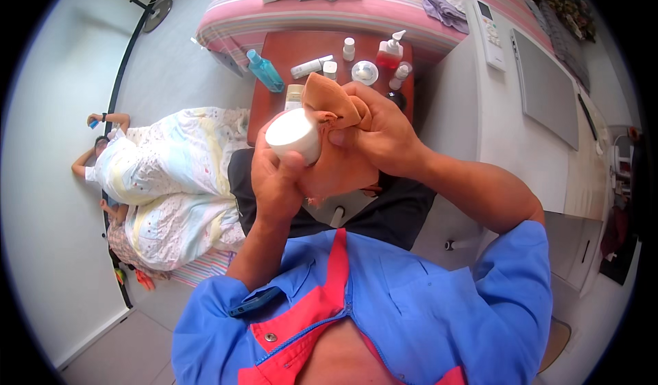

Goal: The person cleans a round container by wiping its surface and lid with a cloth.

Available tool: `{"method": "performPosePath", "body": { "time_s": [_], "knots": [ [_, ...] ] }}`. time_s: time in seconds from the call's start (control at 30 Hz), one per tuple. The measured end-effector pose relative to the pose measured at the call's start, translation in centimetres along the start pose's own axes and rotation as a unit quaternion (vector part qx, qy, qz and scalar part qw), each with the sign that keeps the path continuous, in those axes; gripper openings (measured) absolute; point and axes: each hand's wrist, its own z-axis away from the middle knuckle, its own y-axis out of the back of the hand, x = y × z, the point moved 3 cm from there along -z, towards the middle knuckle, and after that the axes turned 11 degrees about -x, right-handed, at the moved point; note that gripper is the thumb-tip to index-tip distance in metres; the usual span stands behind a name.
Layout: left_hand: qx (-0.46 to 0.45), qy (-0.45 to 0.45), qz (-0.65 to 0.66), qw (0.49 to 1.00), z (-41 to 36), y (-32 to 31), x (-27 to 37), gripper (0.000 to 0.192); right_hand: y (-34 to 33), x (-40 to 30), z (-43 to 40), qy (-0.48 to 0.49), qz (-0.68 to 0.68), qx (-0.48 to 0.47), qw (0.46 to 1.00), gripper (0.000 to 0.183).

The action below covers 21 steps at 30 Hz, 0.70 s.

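My left hand [277, 179] grips a round white cosmetic jar [294, 135], tilted so that its smooth white top faces up and left. Bunched in my right hand [388, 133] is an orange cloth [331, 99], which touches the jar's right side and hangs down behind both hands. Beyond them stands a reddish-brown wooden table [280, 45]. On it are a blue bottle [266, 71], a lying white tube [311, 66], a gold-capped jar [294, 96], a clear round container [364, 72] and a pump bottle with red liquid [390, 50].
Behind the table is a bed [231, 17] with a striped pink cover. At right, a white cabinet [540, 169] carries a closed laptop [546, 86] and a remote control [489, 35]. People lie on the floor at left under a quilt [175, 153]. A standing fan [157, 14] is farther back.
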Motion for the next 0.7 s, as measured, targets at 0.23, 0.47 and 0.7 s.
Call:
{"method": "performPosePath", "body": {
  "time_s": [0.23, 0.47, 0.7],
  "knots": [
    [-0.028, -0.024, 0.103, 0.994, -0.2, 0.3, -0.4, 0.073, -0.4, -0.6, 0.3, 0.084, 0.183, 0.028, 0.979, 0.037],
    [-0.073, 0.000, 0.072, 0.995, 1.0, 0.6, -0.8, 0.074, -0.1, -0.5, 0.6, 0.057, 0.107, 0.055, 0.991, 0.035],
    [-0.005, 0.007, -0.054, 0.999, 0.0, 0.0, -0.9, 0.079, -1.8, -2.6, 1.4, 0.213, 0.491, 0.012, 0.844, 0.033]
  ]
}}
